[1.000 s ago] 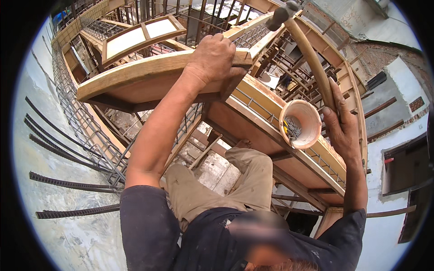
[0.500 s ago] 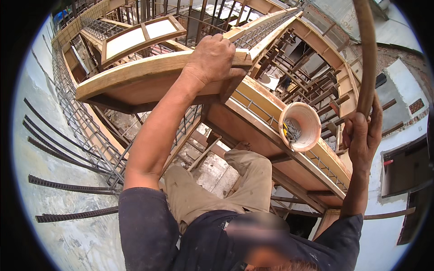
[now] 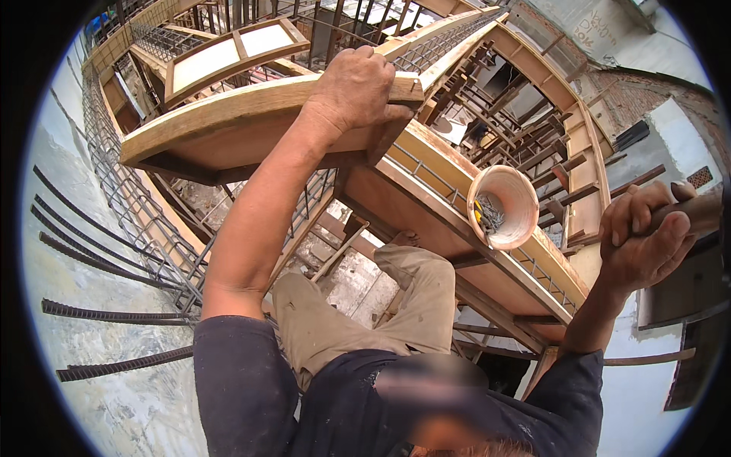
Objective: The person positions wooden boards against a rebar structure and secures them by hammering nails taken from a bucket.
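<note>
My left hand (image 3: 352, 87) is closed over the top edge of a wood-framed plywood formwork panel (image 3: 221, 108), near its right end. The panel stands tilted on the timber forms, its framed underside toward me. Raised at the right, my right hand (image 3: 643, 232) wraps around a thick wooden tool handle (image 3: 702, 213). That handle points toward the right edge of the view, and its head is out of sight. Between my hands, a dirty pinkish bucket (image 3: 524, 199) sits tilted on the beam form, with nails (image 3: 491, 216) and something yellow inside.
A long plywood beam form (image 3: 426, 228) with rebar in it runs diagonally before my legs. Several bare rebar ends (image 3: 114, 320) stick out of the grey wall at left. Another framed panel (image 3: 236, 57) lies beyond. Timber props and openings drop away below.
My right hand has swung the wooden handle from upright to pointing right, moving outward a little. My left hand keeps its hold on the panel. The view has shifted slightly.
</note>
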Available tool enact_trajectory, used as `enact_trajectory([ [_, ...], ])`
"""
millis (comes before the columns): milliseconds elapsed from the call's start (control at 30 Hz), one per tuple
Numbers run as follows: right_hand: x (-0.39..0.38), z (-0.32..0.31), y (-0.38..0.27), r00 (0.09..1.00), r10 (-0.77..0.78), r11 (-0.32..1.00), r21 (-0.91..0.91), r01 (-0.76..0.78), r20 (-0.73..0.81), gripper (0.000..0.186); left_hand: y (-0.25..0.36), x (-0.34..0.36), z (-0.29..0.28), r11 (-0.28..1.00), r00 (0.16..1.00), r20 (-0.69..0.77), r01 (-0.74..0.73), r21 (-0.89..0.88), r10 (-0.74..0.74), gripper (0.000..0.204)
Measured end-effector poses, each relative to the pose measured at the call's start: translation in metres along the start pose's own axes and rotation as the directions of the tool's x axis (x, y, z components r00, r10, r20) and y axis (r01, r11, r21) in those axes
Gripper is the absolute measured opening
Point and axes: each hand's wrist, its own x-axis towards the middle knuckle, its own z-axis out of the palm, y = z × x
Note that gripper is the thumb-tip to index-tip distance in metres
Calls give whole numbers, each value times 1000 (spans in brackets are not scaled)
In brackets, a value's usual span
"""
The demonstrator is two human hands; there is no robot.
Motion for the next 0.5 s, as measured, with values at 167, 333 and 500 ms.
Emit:
enact_trajectory([
  [167, -39, -16, 53, 930, 331, 675, -729, -114, 160, 35, 0, 11, 1, 999, 998, -46, -32, -17, 31, 64],
  [333, -8, -8, 14, 962, 273, 864, -444, -238, 17, 38, -6, 2, -4, 1000, 999, 32, 6, -8, -6, 65],
  [500, -19, 7, 47, 953, 261, 861, -485, -157, 155, 29, 1, 5, 3, 999, 999, -39, -14, -33, 13, 65],
])
